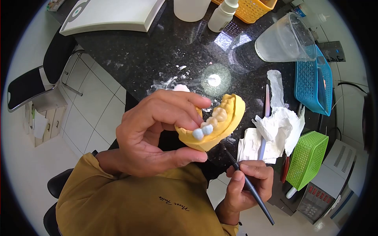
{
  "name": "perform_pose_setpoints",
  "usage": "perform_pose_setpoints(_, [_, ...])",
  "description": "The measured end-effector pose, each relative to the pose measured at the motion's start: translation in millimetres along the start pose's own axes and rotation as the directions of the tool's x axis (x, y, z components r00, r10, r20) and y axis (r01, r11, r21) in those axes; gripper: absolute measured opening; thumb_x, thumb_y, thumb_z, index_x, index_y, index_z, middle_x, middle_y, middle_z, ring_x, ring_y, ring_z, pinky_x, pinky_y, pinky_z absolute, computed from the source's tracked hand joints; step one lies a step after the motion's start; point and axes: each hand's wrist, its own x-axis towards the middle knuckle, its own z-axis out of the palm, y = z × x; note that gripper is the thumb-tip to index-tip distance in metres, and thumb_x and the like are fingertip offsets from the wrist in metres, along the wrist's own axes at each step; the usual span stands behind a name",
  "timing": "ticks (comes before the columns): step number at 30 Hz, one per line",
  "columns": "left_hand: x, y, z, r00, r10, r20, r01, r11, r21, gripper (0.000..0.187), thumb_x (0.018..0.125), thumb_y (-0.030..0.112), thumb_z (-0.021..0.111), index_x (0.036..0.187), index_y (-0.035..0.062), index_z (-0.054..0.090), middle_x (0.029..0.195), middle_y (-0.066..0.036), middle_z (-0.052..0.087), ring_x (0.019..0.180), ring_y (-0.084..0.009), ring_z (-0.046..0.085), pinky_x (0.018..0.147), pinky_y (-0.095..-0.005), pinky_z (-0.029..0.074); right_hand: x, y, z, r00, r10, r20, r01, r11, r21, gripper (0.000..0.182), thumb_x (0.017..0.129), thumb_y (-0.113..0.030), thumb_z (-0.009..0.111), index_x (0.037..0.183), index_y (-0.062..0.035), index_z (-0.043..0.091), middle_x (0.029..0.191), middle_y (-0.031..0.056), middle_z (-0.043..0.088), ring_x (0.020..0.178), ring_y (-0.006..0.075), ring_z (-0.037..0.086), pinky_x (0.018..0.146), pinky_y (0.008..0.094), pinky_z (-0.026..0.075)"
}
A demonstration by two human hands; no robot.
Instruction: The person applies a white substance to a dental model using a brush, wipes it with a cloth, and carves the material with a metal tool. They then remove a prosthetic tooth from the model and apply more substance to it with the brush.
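My left hand (147,131) grips a yellow dental plaster model (235,118), thumb under its base and fingers over the inner side. Along the model's ridge sit cream tooth crowns (219,115), and two pale bluish-white teeth (202,131) are nearest my fingertips. Pinched between the thumb and fingers of my right hand (252,183) is a thin brush (259,201) with a dark handle. Its tip points up and left, close below the model; whether it touches cannot be told. My left fingers partly hide the model's near arch.
Crumpled white tissue (289,124) lies right of the model, beside a pink-and-lilac handled tool (267,100). Beyond are a clear plastic cup (283,39), a blue basket (301,82), a green basket (309,157) and a white bottle (223,16). White powder (169,83) dusts the dark countertop (130,51).
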Motion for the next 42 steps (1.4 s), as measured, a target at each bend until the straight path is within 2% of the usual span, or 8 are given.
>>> perform_pose_setpoints(5, [0,0,2,1.0,0.024,0.007,-0.024,0.999,0.027,0.041,0.071,0.005,0.085,0.1,-0.0034,0.058,0.103,-0.016,0.061,0.11,-0.0301,0.061,0.085,-0.0339,0.055,0,0,1,0.998,-0.001,0.06,0.001,1.0,-0.005,0.022,0.084,-0.012,0.069,0.086,0.0013,0.052,0.071,0.0106,0.055,0.052,0.013,0.055,0.05,0.0216,0.044])
perform_pose_setpoints(18, [-3,0,6,1.0,0.01,-0.004,-0.009,0.999,0.038,0.041,0.07,0.004,0.085,0.101,-0.0037,0.059,0.102,-0.016,0.061,0.109,-0.0304,0.061,0.087,-0.0351,0.053,1,2,-3,0.998,0.005,0.06,-0.005,1.0,0.007,0.021,0.084,-0.011,0.069,0.086,0.0026,0.053,0.071,0.0102,0.055,0.052,0.0125,0.055,0.049,0.021,0.044])
perform_pose_setpoints(27, [-3,2,6,1.0,-0.008,0.008,0.008,0.998,0.063,0.041,0.07,0.002,0.085,0.1,-0.0041,0.059,0.102,-0.017,0.061,0.109,-0.0302,0.061,0.083,-0.0331,0.054,1,-2,-3,0.995,0.096,0.032,-0.097,0.994,0.052,0.017,0.077,-0.008,0.073,0.085,-0.0002,0.06,0.069,0.0114,0.065,0.057,0.0154,0.063,0.055,0.024,0.05])
perform_pose_setpoints(32, [-2,3,7,0.999,-0.035,0.006,0.034,0.997,0.074,0.038,0.071,0.004,0.084,0.099,-0.004,0.06,0.1,-0.016,0.063,0.109,-0.0284,0.062,0.08,-0.0306,0.057,-1,-1,2,0.997,0.052,-0.06,-0.04,0.982,0.186,0.027,0.085,-0.018,0.069,0.088,0.0008,0.051,0.069,0.0104,0.053,0.049,0.0128,0.052,0.046,0.0205,0.041])
perform_pose_setpoints(33, [-2,3,8,1.0,-0.02,0.002,0.019,0.996,0.088,0.038,0.071,0.004,0.084,0.099,-0.004,0.06,0.1,-0.016,0.063,0.109,-0.0284,0.062,0.08,-0.0306,0.057,0,-1,4,0.995,0.019,-0.095,0.004,0.97,0.242,0.032,0.086,-0.024,0.07,0.088,0.0,0.05,0.068,0.0098,0.052,0.048,0.0128,0.05,0.045,0.0208,0.039])
perform_pose_setpoints(34, [-2,3,8,1.0,-0.026,-0.007,0.027,0.996,0.084,0.036,0.071,0.004,0.084,0.099,-0.0037,0.061,0.099,-0.016,0.063,0.109,-0.0278,0.062,0.079,-0.0298,0.058,1,4,-3,0.992,-0.108,-0.067,0.123,0.953,0.279,0.019,0.082,-0.008,0.068,0.094,0.001,0.056,0.073,0.0106,0.058,0.054,0.0161,0.06,0.049,0.023,0.047])
perform_pose_setpoints(39, [-1,7,10,0.998,-0.056,-0.025,0.059,0.993,0.1,0.035,0.071,0.005,0.084,0.097,-0.0024,0.062,0.099,-0.015,0.064,0.106,-0.026,0.063,0.08,-0.0284,0.059,3,5,-1,0.922,-0.385,-0.044,0.374,0.853,0.363,0.024,0.08,-0.004,0.068,0.103,-0.002,0.058,0.083,0.0121,0.059,0.064,0.0215,0.064,0.054,0.0247,0.05])
perform_pose_setpoints(42, [-3,5,8,0.996,-0.091,0.0,0.091,0.987,0.129,0.038,0.069,0.009,0.087,0.094,0.0008,0.06,0.095,-0.014,0.063,0.108,-0.0338,0.062,0.091,-0.0424,0.051,4,3,11,0.914,-0.396,-0.093,0.396,0.818,0.416,0.026,0.078,-0.002,0.07,0.102,-0.0006,0.058,0.085,0.0137,0.061,0.064,0.0223,0.064,0.055,0.0255,0.052])
